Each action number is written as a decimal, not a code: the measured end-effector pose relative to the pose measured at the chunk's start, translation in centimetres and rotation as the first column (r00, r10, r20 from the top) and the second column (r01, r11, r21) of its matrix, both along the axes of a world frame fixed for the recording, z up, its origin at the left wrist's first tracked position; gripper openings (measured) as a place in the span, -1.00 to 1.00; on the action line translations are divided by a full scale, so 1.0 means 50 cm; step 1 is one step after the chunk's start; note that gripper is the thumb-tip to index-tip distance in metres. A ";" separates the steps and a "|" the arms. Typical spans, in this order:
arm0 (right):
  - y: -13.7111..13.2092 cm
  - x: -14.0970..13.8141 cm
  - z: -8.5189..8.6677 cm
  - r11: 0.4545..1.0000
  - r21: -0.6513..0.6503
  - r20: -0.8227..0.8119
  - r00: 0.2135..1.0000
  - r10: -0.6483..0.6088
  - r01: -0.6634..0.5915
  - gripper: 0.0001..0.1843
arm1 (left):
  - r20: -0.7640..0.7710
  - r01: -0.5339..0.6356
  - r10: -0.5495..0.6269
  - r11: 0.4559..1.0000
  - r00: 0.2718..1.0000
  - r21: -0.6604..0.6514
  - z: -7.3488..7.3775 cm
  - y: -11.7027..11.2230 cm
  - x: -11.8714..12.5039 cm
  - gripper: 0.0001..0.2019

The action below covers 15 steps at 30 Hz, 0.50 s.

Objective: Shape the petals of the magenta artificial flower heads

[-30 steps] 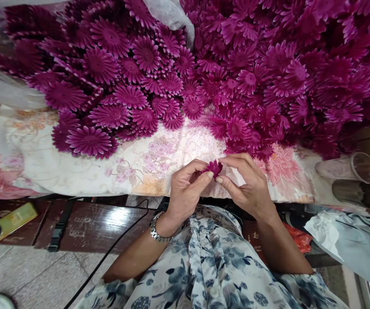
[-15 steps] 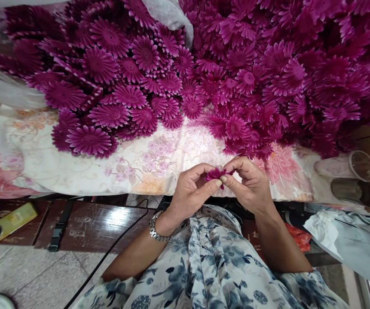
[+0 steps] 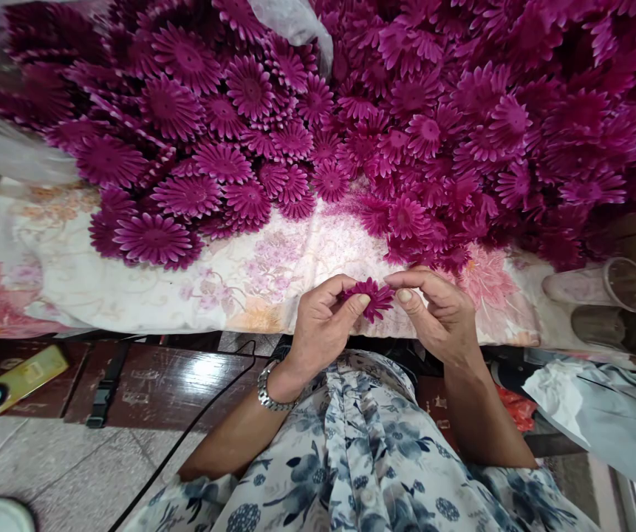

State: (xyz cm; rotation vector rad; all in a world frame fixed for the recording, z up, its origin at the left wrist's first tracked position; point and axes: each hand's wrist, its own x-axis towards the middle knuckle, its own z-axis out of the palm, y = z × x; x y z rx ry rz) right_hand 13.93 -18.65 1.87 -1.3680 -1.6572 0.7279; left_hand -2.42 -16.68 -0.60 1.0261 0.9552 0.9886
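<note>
A broad heap of ridged, narrow-petaled magenta flowers (image 3: pixel 248 87) covers the back of a floral-print cloth (image 3: pixel 129 295); before it, a person's forearms (image 3: pixel 234 440) angle inward. The left hand (image 3: pixel 318 318) pinches one small spiky blossom (image 3: pixel 376 304); the right hand (image 3: pixel 446 316) curls at its edge, any grip unclear from here.

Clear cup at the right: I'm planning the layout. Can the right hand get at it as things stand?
Probably yes: the left hand pinches the purple flower, the right hand at most touches its edge, and only patterned cloth shows between that hand and the cup.
</note>
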 end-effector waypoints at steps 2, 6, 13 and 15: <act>-0.001 0.000 -0.004 1.000 0.025 0.037 0.999 -0.011 0.010 -0.85 | -0.029 -0.018 0.020 0.999 0.999 0.044 -0.002 -0.001 0.000 -0.78; -0.005 0.000 -0.009 0.997 0.064 0.014 0.998 -0.054 0.053 -0.84 | -0.067 -0.043 0.049 0.995 0.997 0.087 -0.007 -0.006 -0.002 -0.73; -0.009 -0.011 0.005 0.988 0.122 0.055 0.993 -0.102 0.095 -0.89 | 0.001 -0.083 0.083 0.995 0.997 0.061 -0.007 -0.002 0.009 -0.72; -0.008 -0.011 0.005 0.991 0.105 0.066 0.993 -0.094 0.087 -0.90 | 0.111 -0.135 0.134 0.991 0.985 -0.006 -0.007 0.001 0.014 -0.72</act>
